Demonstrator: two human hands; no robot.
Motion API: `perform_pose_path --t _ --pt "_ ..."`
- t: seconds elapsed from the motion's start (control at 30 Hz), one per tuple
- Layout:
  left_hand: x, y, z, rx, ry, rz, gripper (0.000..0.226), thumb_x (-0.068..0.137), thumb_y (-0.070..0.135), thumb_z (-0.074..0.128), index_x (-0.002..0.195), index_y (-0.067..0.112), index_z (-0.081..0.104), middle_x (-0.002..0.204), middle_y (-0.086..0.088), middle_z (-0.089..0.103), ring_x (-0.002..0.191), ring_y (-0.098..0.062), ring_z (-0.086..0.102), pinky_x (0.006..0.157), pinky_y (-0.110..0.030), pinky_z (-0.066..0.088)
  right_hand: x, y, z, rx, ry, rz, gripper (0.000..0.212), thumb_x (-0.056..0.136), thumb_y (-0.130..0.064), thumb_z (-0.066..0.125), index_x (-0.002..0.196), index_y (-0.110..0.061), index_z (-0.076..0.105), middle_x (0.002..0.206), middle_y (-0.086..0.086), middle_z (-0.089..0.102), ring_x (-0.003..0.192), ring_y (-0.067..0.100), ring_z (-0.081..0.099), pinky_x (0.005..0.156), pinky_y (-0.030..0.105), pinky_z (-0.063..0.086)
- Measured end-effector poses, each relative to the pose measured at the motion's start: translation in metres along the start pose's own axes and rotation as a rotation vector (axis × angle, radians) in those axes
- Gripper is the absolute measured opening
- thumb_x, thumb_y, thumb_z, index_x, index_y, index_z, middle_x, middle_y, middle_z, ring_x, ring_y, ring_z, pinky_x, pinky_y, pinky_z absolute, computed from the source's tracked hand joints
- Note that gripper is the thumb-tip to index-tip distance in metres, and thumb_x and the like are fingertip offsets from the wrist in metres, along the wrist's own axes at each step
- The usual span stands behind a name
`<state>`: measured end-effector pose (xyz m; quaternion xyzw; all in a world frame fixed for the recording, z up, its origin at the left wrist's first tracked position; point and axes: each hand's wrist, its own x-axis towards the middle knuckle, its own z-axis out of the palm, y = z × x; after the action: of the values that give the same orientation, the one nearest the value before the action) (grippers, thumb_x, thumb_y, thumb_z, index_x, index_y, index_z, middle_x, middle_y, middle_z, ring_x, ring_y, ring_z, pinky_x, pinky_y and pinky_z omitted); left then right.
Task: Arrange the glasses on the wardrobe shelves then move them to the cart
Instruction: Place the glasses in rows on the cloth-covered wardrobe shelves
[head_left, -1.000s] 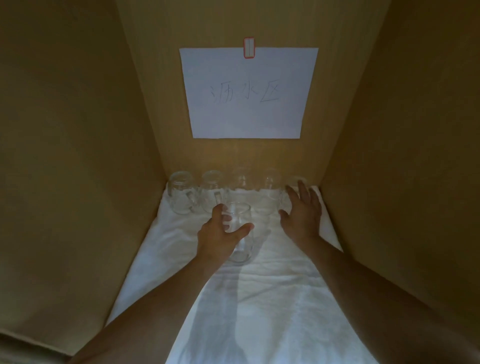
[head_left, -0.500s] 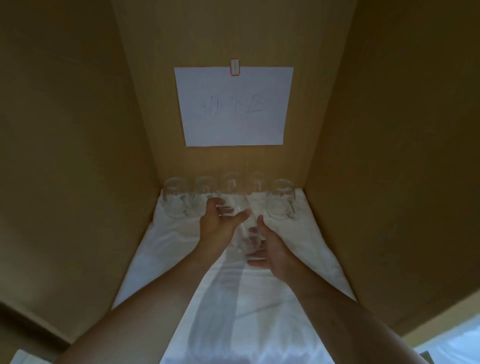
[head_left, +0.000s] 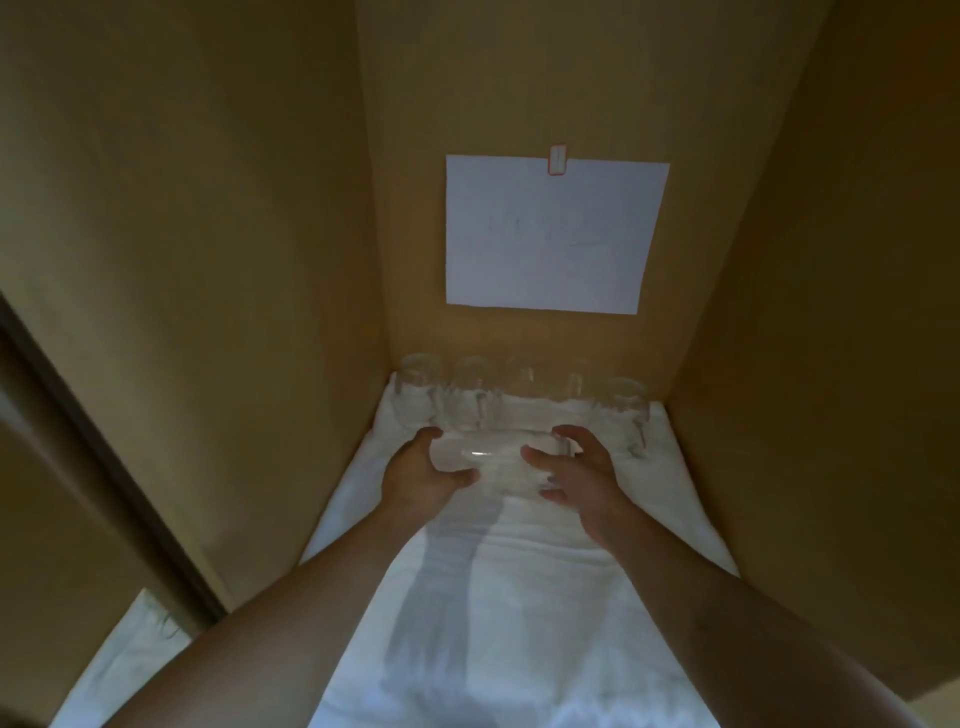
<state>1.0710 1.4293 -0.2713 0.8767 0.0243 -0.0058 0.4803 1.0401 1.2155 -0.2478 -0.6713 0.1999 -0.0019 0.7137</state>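
A clear glass (head_left: 488, 460), blurred by motion, is held just above the white cloth (head_left: 519, 597) on the wardrobe shelf. My left hand (head_left: 421, 475) grips its left end and my right hand (head_left: 579, 470) grips its right end, fingers curled round it. Whether it is one glass or two side by side I cannot tell. Behind my hands, several clear glass mugs stand in a row against the back wall, from the leftmost mug (head_left: 418, 387) to the rightmost mug (head_left: 629, 413).
Wooden side walls (head_left: 234, 312) close in the shelf on both sides. A white paper sheet (head_left: 553, 236) with faint writing hangs on the back wall. A dark door edge (head_left: 104, 457) runs down the left.
My right hand came up from under the glass to its right end, and both hands now hold it further from the row. The camera has swung left and tilted.
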Motion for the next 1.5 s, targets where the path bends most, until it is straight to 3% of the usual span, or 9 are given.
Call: perform_pose_path --t 0.1,0.2,0.47,0.63,0.83,1.0,1.2,1.37,1.5 --pt "-0.006 -0.019 -0.015 0.126 0.015 -0.033 0.082 0.072 0.047 0.089 0.14 0.024 0.049 0.138 -0.002 0.058 0.127 -0.023 0.055 0.097 -0.031 0.048 0.01 -0.014 0.025 -0.331 0.031 -0.235 0.066 0.064 -0.023 0.097 0.123 -0.026 0.066 0.134 0.005 0.058 0.123 0.021 0.059 0.098 0.034 0.052" --pt "-0.014 -0.035 -0.029 0.216 0.039 -0.051 0.082 0.074 0.048 0.086 0.143 0.022 0.049 0.14 -0.005 0.057 0.129 -0.023 0.053 0.098 -0.028 0.044 0.02 -0.027 0.052 -0.582 -0.028 -0.398 0.079 0.063 -0.023 0.098 0.133 -0.023 0.063 0.136 0.011 0.053 0.124 0.024 0.056 0.096 0.022 0.042" --pt "-0.024 -0.062 -0.049 0.277 0.017 -0.023 0.071 0.081 0.04 0.082 0.142 0.02 0.052 0.143 -0.001 0.054 0.132 -0.018 0.05 0.106 -0.027 0.042 0.045 -0.041 0.117 -0.75 -0.117 -0.507 0.089 0.057 -0.023 0.099 0.137 -0.018 0.06 0.136 0.01 0.057 0.121 0.027 0.058 0.103 0.036 0.049" --pt "-0.015 -0.065 -0.047 0.283 0.022 -0.036 0.066 0.083 0.041 0.08 0.14 0.02 0.054 0.144 0.001 0.053 0.132 -0.017 0.05 0.108 -0.027 0.04 0.061 -0.033 0.14 -0.842 -0.174 -0.628 0.088 0.055 -0.014 0.099 0.135 -0.017 0.063 0.132 0.01 0.055 0.113 0.025 0.06 0.09 0.02 0.041" --pt "-0.01 -0.067 -0.04 0.303 0.033 -0.021 0.065 0.083 0.044 0.079 0.139 0.023 0.055 0.143 0.004 0.054 0.131 -0.013 0.05 0.108 -0.02 0.037 0.069 -0.036 0.171 -1.097 -0.242 -0.676 0.088 0.072 -0.019 0.09 0.149 -0.029 0.048 0.155 0.008 0.037 0.134 0.032 0.045 0.111 0.039 0.043" --pt "-0.008 -0.07 -0.038 0.311 0.04 -0.015 0.062 0.084 0.043 0.077 0.139 0.023 0.056 0.142 0.005 0.055 0.132 -0.013 0.049 0.11 -0.022 0.034 0.072 -0.029 0.182 -1.255 -0.316 -0.754 0.096 0.078 -0.013 0.084 0.158 -0.022 0.03 0.16 0.009 0.031 0.139 0.037 0.036 0.113 0.04 0.035" --pt "-0.004 -0.07 -0.041 0.312 0.029 -0.028 0.063 0.084 0.042 0.077 0.14 0.023 0.056 0.143 0.005 0.054 0.132 -0.013 0.05 0.108 -0.021 0.037 0.077 -0.033 0.181 -1.254 -0.392 -0.689 0.105 0.079 -0.014 0.083 0.161 -0.018 0.018 0.169 0.002 0.012 0.153 0.032 0.017 0.121 0.036 0.023" --pt "-0.001 -0.062 -0.043 0.299 0.034 -0.048 0.064 0.083 0.044 0.078 0.139 0.023 0.056 0.143 0.005 0.054 0.13 -0.013 0.051 0.105 -0.02 0.039 0.065 -0.033 0.162 -1.237 -0.322 -0.641 0.103 0.08 -0.017 0.082 0.161 -0.027 0.018 0.17 0.002 0.006 0.152 0.033 0.02 0.114 0.039 0.037" --pt "0.0 -0.048 -0.044 0.295 0.041 -0.051 0.065 0.082 0.045 0.08 0.138 0.022 0.057 0.141 0.003 0.055 0.128 -0.015 0.053 0.1 -0.019 0.041 0.05 -0.032 0.138 -1.245 -0.237 -0.64 0.1 0.079 -0.024 0.083 0.16 -0.023 0.024 0.166 0.013 0.019 0.146 0.037 0.032 0.111 0.042 0.042"
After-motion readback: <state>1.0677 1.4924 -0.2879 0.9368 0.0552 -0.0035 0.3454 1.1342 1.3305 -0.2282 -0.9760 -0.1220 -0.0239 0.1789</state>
